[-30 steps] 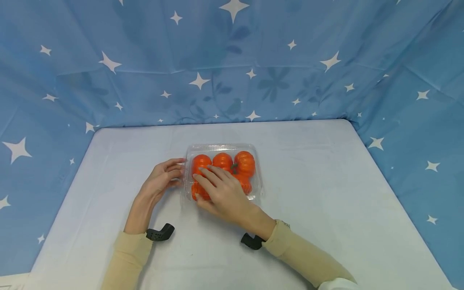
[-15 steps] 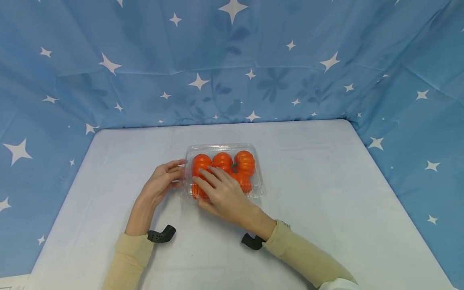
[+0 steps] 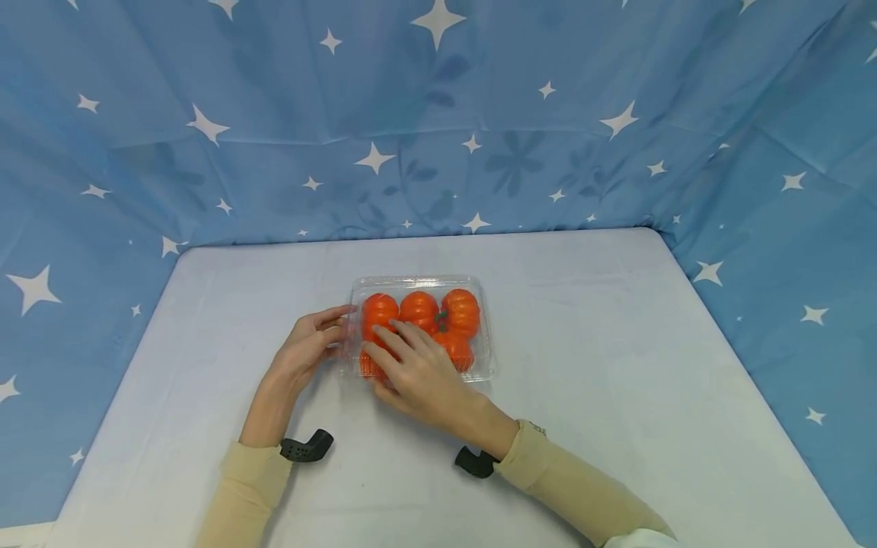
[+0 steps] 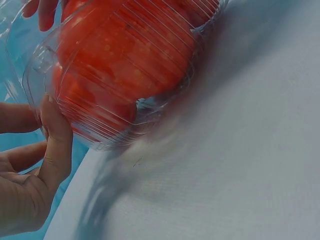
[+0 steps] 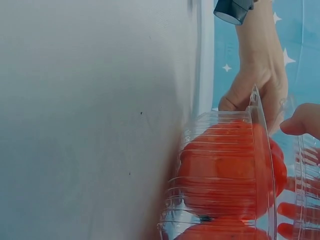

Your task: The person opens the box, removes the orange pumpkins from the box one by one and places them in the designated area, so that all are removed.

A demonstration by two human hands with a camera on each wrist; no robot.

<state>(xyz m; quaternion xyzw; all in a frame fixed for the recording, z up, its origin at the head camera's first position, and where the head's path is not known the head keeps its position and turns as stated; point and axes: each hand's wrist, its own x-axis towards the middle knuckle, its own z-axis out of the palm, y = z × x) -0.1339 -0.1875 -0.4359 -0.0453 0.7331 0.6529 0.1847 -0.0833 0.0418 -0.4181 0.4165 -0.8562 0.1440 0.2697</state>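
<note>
A clear plastic clamshell container (image 3: pixel 488 335) sits mid-table, holding several ribbed orange-red tomatoes (image 3: pixel 460 312). At its left side my left hand (image 3: pixel 301 346) pinches the plastic edge, thumb in front and a finger behind, as the left wrist view shows. My right hand (image 3: pixel 428 380) lies over the front left of the container with fingers spread and slightly bent, hiding some tomatoes. In the right wrist view a clear lid (image 5: pixel 305 185) stands a little apart from the base rim, and the right fingertips (image 5: pixel 287 210) show at its edge. Whether they touch a tomato I cannot tell.
The white tabletop (image 3: pixel 617 365) stretches around the container on all sides. A blue curtain (image 3: pixel 438 114) with white stars hangs behind the table and along both its sides. Black camera mounts (image 3: pixel 307 447) sit on both wrists.
My left hand has shifted slightly right, its fingertips a bit farther over the container's edge. The lid's front edge has moved slightly. The right hand stays over the tomatoes.
</note>
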